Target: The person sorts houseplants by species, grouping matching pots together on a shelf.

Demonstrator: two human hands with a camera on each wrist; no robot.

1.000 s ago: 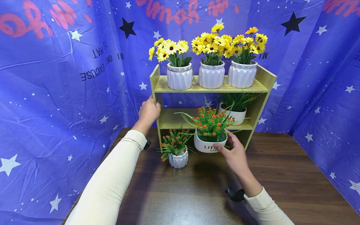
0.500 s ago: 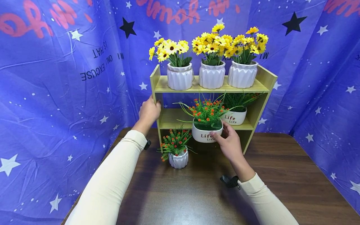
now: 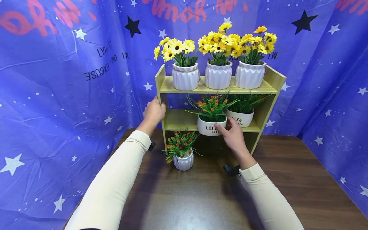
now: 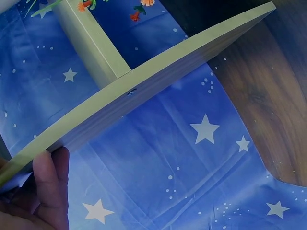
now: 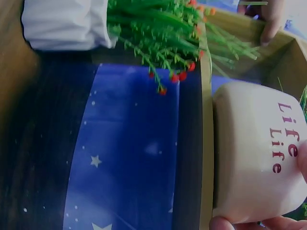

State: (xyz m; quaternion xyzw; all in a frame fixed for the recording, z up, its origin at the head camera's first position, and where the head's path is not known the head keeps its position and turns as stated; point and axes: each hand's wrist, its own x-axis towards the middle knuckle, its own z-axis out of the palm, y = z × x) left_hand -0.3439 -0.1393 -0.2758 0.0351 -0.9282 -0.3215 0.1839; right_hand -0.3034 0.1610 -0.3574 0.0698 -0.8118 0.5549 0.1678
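My right hand [image 3: 234, 137] holds a white oval flowerpot [image 3: 212, 128] with red "Life" lettering and an orange-flowered artificial plant [image 3: 212, 105]. Thumb in front, fingers at its right side, it grips the pot at the front of the wooden shelf rack's middle board [image 3: 179, 119]. In the right wrist view the pot [image 5: 259, 153] is just above the board's edge [image 5: 206, 143]; I cannot tell whether it touches. My left hand [image 3: 153, 113] grips the rack's left side panel, and the left wrist view shows fingers [image 4: 45, 177] against this panel [image 4: 158, 69].
A similar "Life" pot [image 3: 242, 118] stands at the middle board's right end, close to the held one. Three white pots [image 3: 218, 76] of yellow flowers line the top board. A ribbed white pot [image 3: 184, 162] with red-orange flowers stands on the table [image 3: 178, 198], lower left.
My right hand has carried the oval flowerpot up and inward, from in front of the rack to the middle board's front edge. The left hand keeps its grip on the side panel.
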